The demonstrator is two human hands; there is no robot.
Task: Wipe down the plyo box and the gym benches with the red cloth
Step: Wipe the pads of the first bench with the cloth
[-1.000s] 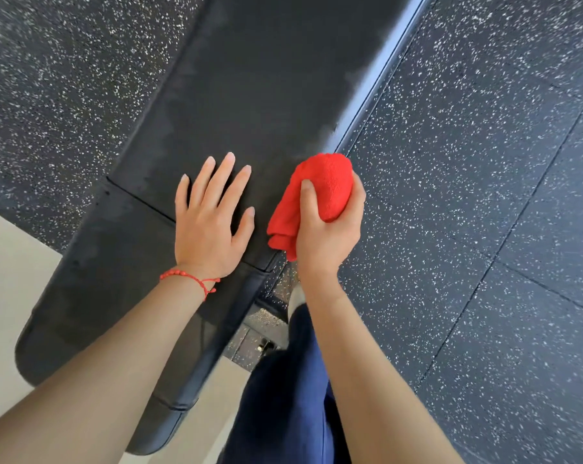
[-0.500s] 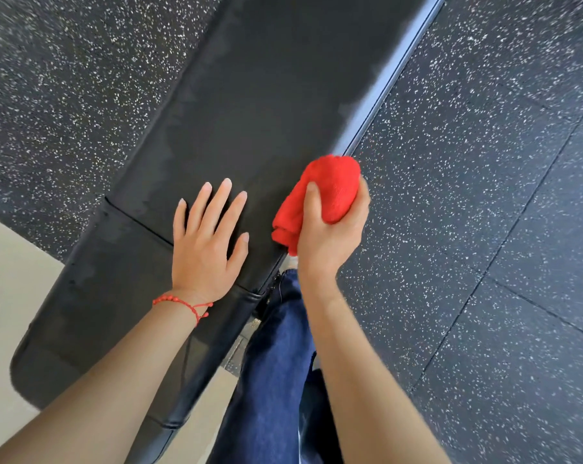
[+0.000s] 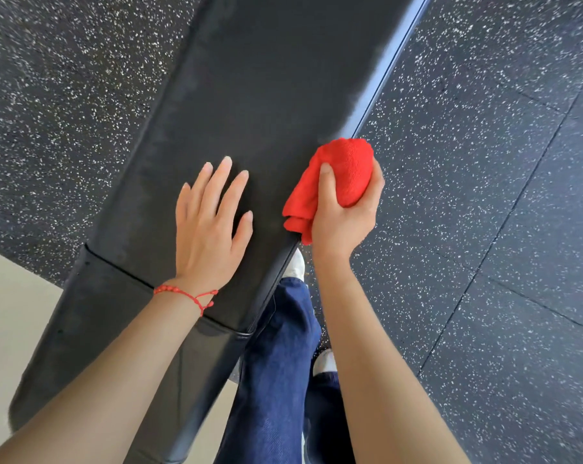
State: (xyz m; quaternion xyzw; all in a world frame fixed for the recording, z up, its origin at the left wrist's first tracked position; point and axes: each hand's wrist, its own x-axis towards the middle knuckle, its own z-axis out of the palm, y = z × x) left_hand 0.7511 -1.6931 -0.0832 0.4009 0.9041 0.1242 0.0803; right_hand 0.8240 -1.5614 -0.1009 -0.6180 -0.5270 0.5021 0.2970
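The left hand [image 3: 208, 226] lies flat, fingers straight, on the black bench [image 3: 266, 78]. The right hand [image 3: 345, 212] has its grip bunched round the red cloth [image 3: 333, 182], seemingly touching the bench's right edge.

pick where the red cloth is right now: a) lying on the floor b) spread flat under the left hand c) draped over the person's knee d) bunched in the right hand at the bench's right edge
d: the right hand grips the bunched red cloth at the right edge of the bench, while the left hand rests flat and bare on the pad.
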